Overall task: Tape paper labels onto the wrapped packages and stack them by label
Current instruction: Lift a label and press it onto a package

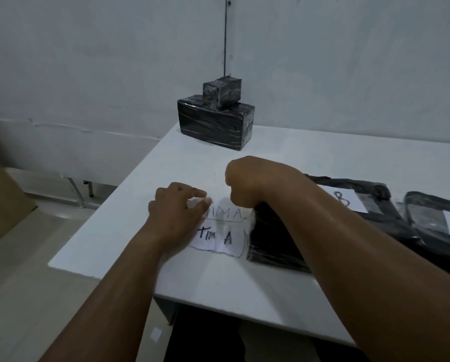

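Two paper labels lie on the white table (140,184) near its left edge: the upper label (231,212) reads "TIM A", and the lower label (220,239) reads "Tim A". My left hand (176,207) pinches the upper label's left corner. My right hand (247,178) hovers curled just above its right end; what it holds is hidden. A flat black wrapped package (268,239) lies under my right forearm. To the right lie a package labelled "B" (349,199) and another labelled package (440,218).
At the table's far side, against the wall, a small black wrapped box (222,91) sits on a larger black wrapped box (216,124). A brown cardboard sheet (1,199) leans at the left. A small scrap of paper (156,334) lies on the floor.
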`<state>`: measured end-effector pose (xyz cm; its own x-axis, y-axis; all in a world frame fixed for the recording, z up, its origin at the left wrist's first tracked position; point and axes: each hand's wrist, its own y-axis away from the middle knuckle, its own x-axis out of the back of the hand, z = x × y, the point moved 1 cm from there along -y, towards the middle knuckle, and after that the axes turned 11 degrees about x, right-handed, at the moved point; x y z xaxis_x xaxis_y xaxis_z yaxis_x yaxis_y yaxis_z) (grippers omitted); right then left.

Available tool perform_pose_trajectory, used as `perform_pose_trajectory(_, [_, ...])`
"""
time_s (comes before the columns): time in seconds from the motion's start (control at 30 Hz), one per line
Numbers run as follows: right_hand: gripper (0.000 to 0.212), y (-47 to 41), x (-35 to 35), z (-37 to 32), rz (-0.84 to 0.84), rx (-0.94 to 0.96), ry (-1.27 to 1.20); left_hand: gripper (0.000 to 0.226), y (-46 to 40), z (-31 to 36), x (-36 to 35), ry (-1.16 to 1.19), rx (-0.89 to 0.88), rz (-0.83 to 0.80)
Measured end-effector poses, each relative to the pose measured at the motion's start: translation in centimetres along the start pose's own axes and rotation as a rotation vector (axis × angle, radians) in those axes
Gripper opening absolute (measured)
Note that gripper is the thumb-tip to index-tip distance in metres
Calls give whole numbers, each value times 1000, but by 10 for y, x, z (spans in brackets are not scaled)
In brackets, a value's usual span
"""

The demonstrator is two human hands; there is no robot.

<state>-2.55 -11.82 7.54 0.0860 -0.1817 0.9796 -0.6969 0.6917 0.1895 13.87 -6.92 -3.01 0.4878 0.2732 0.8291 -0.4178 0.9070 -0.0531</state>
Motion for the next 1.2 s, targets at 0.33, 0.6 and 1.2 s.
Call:
perform_pose_trajectory(0.33, [31,-14,-22,8,86,-44,-4,16,-7,-6,-14,60,-124,109])
perform_pose_trajectory(0.6, [29,-15,-29,9,139,-42,-16,21,-11,-3,-18,-34,-105,97])
perform_pose_trajectory(1.2, [22,-7,-27,3,161,-48,9,21,-3,4,-16,385,-204,37])
